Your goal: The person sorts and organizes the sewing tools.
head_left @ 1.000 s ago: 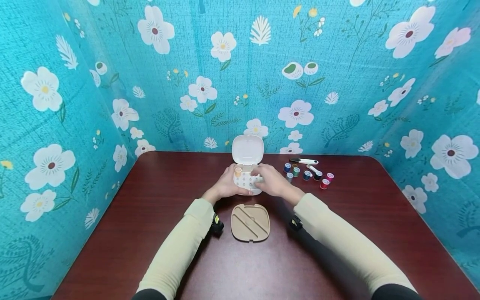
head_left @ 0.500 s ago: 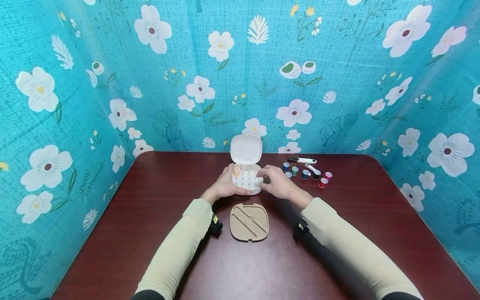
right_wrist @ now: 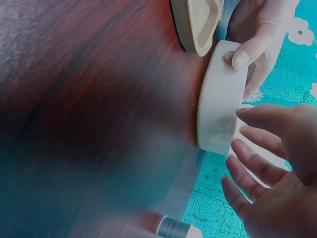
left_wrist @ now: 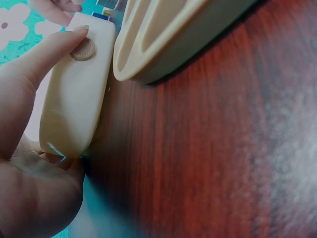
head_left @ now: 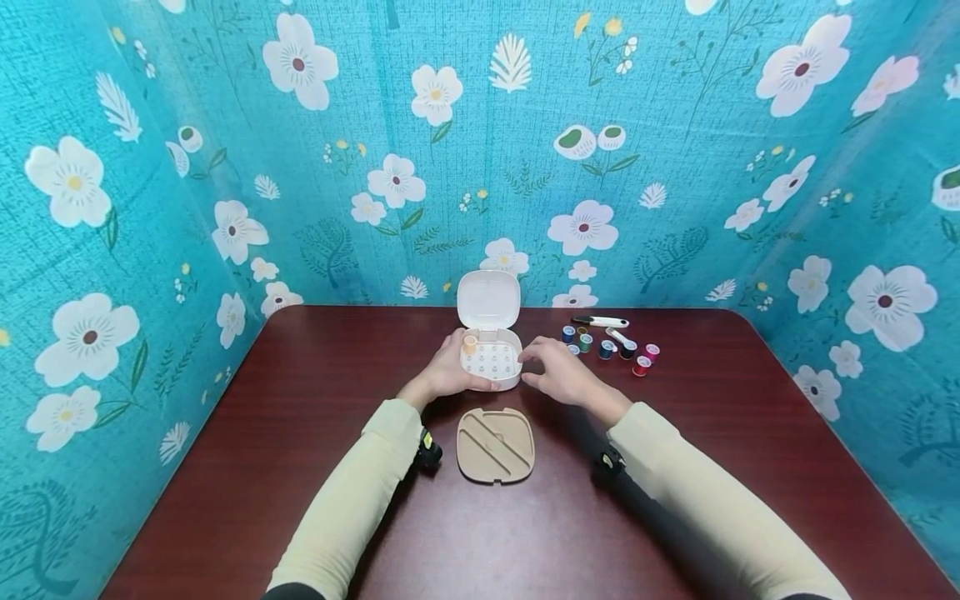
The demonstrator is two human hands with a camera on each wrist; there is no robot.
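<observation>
A white lidded box stands with its lid raised at the back; rows of small pegs fill its inside. One pale orange thread spool sits in its back left corner. My left hand grips the box's left side, the thumb pressing beside the round front button. At the right side is my right hand, its loosely bent fingers spread and holding nothing. Its thumb tip is very near the box wall; whether it touches I cannot tell.
A beige tray with diagonal grooves lies in front of the box. Right of my right hand are several thread spools, among them a green spool and a red spool. A white, black-tipped tool lies behind them.
My right hand has drawn back from over the pegs to the box's right side. My left hand keeps its grip, and the orange spool stays in its corner.
</observation>
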